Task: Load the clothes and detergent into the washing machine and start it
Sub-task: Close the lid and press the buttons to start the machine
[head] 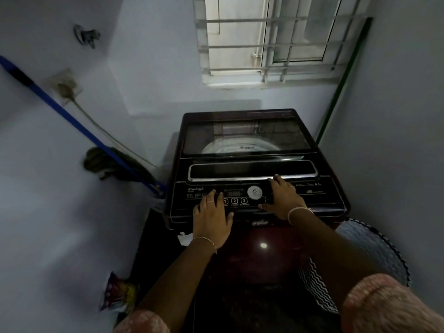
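Machine: I see the washing machine (pixel 245 135) wedged in a corner, lid down, walls near on both sides.
Left hand (pixel 211 217): flat on the panel, fingers straight.
Right hand (pixel 283 198): fingers spread, tips at the lid's front edge.
Floor: basket (pixel 374 251) right, colourful packet (pixel 120 294) left (print unreadable).
Hidden: drum contents too dim.

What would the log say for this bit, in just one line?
lid: closed | left hand: flat on control panel | right hand: spread on panel, right of dial | basket: beside washing machine
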A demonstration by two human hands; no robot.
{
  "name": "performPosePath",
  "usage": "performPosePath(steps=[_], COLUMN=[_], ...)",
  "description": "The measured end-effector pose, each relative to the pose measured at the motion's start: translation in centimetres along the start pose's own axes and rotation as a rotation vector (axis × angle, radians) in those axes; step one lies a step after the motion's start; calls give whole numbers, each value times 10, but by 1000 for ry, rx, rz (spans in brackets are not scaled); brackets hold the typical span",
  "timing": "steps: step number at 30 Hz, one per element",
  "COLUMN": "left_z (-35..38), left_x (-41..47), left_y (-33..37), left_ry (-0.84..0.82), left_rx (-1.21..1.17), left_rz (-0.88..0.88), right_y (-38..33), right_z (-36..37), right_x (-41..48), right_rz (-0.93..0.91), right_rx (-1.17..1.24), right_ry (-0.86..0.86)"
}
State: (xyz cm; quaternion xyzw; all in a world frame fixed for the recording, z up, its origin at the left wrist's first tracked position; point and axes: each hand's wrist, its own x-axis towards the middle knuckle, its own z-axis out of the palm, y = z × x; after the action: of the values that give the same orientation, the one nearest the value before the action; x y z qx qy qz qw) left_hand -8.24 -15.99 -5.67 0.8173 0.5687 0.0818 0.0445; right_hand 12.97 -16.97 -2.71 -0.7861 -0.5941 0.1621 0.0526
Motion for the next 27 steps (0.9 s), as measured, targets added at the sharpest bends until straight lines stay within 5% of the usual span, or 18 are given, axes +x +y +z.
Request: performPosePath(steps=[27], left_z=[-9], left_x=[-15], left_y=[10], left_ry=[-161], left_rx=[87], left_rz=[-52], right_y=[1], right_z=[4], right_x=[-9], right_rz=[43], right_rx=[-59], right_ry=[41])
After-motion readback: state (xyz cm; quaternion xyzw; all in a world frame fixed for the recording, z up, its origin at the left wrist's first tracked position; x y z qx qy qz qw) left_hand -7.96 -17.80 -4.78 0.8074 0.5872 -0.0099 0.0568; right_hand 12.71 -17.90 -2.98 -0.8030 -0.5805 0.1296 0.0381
